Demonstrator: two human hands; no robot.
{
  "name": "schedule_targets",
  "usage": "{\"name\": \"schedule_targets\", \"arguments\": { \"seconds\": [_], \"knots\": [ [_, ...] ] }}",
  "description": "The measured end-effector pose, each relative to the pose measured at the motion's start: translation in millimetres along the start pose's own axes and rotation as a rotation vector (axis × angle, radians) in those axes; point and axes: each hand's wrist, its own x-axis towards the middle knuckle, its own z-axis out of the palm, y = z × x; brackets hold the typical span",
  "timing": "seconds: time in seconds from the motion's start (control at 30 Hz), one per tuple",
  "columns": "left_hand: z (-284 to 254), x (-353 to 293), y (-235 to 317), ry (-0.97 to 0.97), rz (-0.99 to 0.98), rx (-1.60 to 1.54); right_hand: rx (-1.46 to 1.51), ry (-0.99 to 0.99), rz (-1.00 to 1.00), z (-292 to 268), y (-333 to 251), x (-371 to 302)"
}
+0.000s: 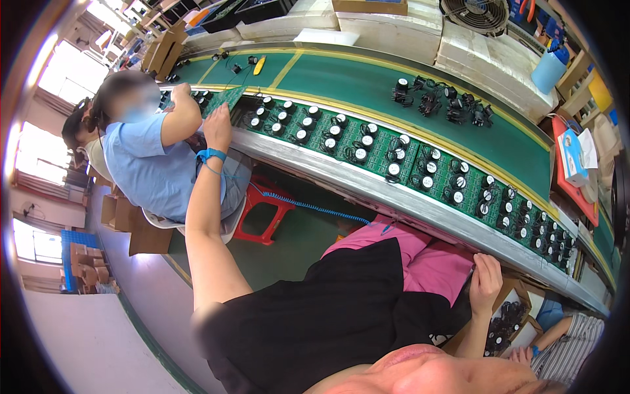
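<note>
My left hand (218, 126) reaches out to the far left and grips the near edge of a green circuit board panel (227, 97), which is tilted up above the line. A blue strap (211, 155) circles that wrist, with a coiled blue cord (315, 207) running from it. On the near rail of the bench, green boards (410, 164) lie in a long row, bearing round white-topped black parts (367, 140) with black leads. My right hand (485, 281) is low at the right, beside the metal rail (433, 213), its fingers loosely bent with nothing visible in them.
A co-worker in blue (147, 148) sits at the left, arms over the line. Loose black parts (446, 102) and a yellow tool (260, 65) lie on the green belt (341, 77). A red stool (266, 213) stands below. Another person's striped sleeve (577, 345) shows lower right.
</note>
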Motion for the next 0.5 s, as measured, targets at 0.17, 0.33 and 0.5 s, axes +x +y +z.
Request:
{"name": "schedule_targets", "arguments": {
  "seconds": [0.17,0.33,0.5],
  "knots": [
    [-15.1,-3.5,17.2,0.152,-0.017,-0.051,0.004,0.010,-0.006,2.3,-1.9,1.0],
    [-51.7,-5.6,53.7,0.267,-0.008,-0.234,0.017,0.029,-0.004,2.2,-5.8,4.2],
    [-129.8,-11.8,97.3,0.396,0.027,-0.345,0.161,0.061,-0.056,7.8,-19.7,11.7]
  ]
}}
